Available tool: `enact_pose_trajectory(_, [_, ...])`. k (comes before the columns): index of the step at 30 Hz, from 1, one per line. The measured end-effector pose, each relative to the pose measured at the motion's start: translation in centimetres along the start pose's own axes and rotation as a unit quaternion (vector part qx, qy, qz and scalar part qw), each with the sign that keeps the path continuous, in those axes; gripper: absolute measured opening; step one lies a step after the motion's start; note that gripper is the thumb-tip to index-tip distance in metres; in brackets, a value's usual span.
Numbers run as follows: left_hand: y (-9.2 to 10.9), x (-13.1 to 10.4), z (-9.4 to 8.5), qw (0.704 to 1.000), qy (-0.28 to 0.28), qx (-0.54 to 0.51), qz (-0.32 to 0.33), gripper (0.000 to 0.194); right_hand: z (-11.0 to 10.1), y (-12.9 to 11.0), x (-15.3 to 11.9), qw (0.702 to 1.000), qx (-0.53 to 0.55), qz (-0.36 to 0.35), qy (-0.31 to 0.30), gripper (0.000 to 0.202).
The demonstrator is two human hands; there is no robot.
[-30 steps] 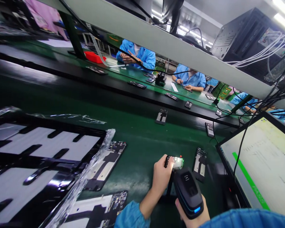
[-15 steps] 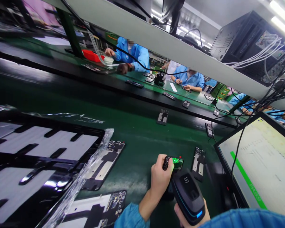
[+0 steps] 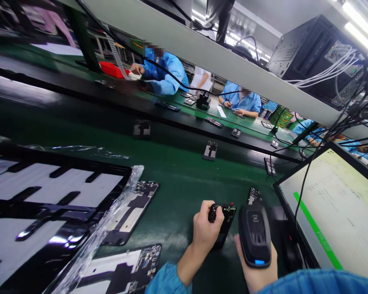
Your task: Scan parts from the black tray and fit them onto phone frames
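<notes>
My left hand (image 3: 205, 230) pinches the upper end of a dark phone assembly (image 3: 226, 222), which is held tilted above the green bench. Beside it, my right hand (image 3: 259, 265) is wrapped round a black handheld scanner (image 3: 255, 234) with a blue light on its near end. Just beyond the scanner lies another phone assembly (image 3: 254, 195), partly hidden by it. Two more open phone assemblies, one (image 3: 131, 214) behind the other (image 3: 125, 269), lie left of my left hand.
A black tray (image 3: 64, 163) with plastic wrap fills the left. At right stands a monitor (image 3: 340, 212) showing "PASS", with cables hanging before it. A black rail (image 3: 125, 107) crosses behind. People in blue sleeves sit beyond, under a grey beam (image 3: 171, 45).
The scanner has moved right, away from the phone assembly in my left hand, and the green light on that assembly is gone. A blurred phone assembly now shows near the rail.
</notes>
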State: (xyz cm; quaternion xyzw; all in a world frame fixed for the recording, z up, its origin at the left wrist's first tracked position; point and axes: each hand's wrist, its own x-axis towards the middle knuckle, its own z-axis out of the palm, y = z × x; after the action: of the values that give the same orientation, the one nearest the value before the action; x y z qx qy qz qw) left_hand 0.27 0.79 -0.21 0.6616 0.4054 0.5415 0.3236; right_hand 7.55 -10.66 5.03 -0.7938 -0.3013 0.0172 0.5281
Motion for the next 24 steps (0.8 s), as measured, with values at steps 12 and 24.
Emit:
enact_pose_trajectory(12, [0.5,-0.7,-0.1,0.999,-0.009,0.004,0.043,0.013,1.8,-2.6,4.6,0.988,0.027,0.016,-0.15,0.027])
enact_pose_trajectory(24, [-0.1,-0.9,0.3,0.999,-0.019,0.035,0.029,0.015,-2.3,-1.5,-0.8,0.988,0.01,0.012,-0.152,0.025])
